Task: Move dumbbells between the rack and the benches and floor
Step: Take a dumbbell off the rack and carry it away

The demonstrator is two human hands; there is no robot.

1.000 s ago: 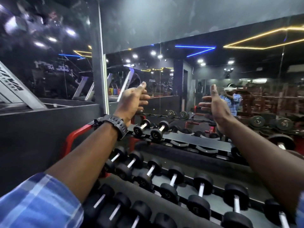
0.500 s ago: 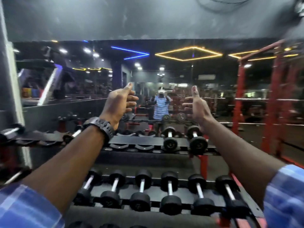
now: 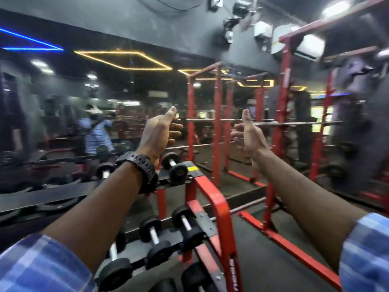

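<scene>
With both the left hand (image 3: 161, 133) and right hand (image 3: 249, 135) raised wide and holding nothing, black round-headed dumbbells (image 3: 174, 165) remain at the red steel rack's (image 3: 219, 209) right end, where a blind reach risks striking its frame.

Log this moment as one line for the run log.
left hand: open, raised, empty | right hand: open, raised, empty | black round-headed dumbbells: resting on red steel rack

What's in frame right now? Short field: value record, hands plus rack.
left hand: raised, fingers relaxed, holding nothing
right hand: raised, thumb up, holding nothing
watch: black, on left wrist
dumbbell rack: red frame, lower left
top-tier end dumbbell: on the rack, untouched
power racks: red, behind the hands
mirror: left wall
</scene>
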